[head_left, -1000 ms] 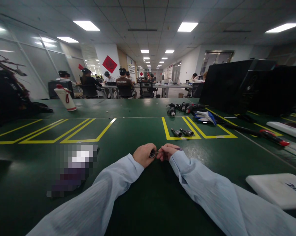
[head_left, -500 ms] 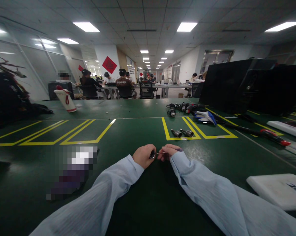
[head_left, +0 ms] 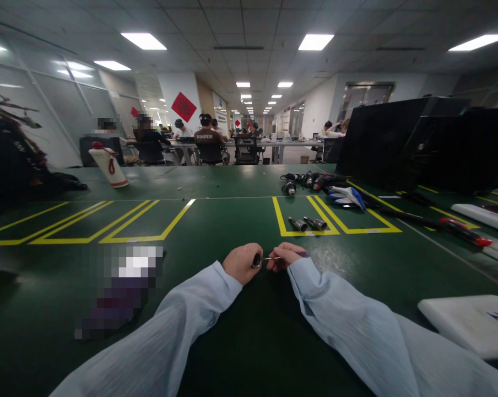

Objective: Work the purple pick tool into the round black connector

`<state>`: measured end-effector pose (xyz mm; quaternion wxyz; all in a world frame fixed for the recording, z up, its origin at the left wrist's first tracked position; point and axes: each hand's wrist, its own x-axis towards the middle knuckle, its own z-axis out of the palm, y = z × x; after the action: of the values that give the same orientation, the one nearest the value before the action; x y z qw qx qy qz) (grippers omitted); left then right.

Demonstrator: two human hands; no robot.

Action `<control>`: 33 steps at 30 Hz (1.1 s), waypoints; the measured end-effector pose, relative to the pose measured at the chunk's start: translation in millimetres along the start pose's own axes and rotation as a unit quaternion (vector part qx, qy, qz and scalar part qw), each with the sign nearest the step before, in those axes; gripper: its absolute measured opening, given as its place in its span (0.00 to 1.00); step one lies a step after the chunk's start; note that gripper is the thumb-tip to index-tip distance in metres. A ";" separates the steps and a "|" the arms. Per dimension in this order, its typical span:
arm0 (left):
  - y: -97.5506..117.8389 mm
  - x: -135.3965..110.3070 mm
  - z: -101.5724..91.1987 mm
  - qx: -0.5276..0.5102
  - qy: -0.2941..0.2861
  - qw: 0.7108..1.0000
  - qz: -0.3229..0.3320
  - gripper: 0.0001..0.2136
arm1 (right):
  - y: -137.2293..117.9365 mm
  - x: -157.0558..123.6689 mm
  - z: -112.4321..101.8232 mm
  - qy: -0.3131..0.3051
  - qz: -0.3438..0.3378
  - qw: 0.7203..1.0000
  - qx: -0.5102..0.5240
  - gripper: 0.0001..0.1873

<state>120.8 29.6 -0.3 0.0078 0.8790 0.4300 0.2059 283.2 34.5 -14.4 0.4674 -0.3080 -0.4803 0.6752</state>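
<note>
My left hand (head_left: 241,263) is closed around a dark metal cylinder (head_left: 256,260) whose round, hollow end faces right, toward my other hand. Most of the cylinder is hidden by the fingers. My right hand (head_left: 284,256) pinches a thin-shafted tool with a purple handle (head_left: 302,254), perhaps a small screwdriver. Its slim metal shaft (head_left: 271,258) points left at the cylinder's mouth; whether the tip touches it I cannot tell. Beyond my hands, two metal sockets with narrow shanks (head_left: 301,224) (head_left: 318,223) lie inside a yellow-taped rectangle.
Black cabled devices (head_left: 290,187) and blue-white gloves (head_left: 348,197) lie farther back. A red-black tool (head_left: 466,231) and a white block (head_left: 467,322) are at right. A pixelated object (head_left: 120,292) lies left, a white cup (head_left: 111,168) behind. People sit in the background.
My right hand has shifted very slightly to the right with the tool, showing a little more of its shaft. The left hand keeps its hold on the cylinder.
</note>
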 end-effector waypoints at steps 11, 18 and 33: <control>-2.1 -0.4 3.7 -0.019 0.024 1.000 0.004 0.03 | -6.8 1.3 0.1 -0.050 0.031 0.997 0.052 0.11; -0.1 -1.1 0.2 -0.005 0.014 1.000 0.001 0.02 | -0.3 -2.2 0.8 -0.005 -0.034 0.999 -0.023 0.11; -1.1 -0.5 0.9 -0.031 0.043 0.999 -0.010 0.01 | -2.1 6.9 -2.5 -0.047 0.033 0.997 0.050 0.12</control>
<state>120.0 30.1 -1.4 0.0184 0.8643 0.4318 0.2571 283.6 42.0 -13.0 0.4363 -0.2675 -0.4567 0.7277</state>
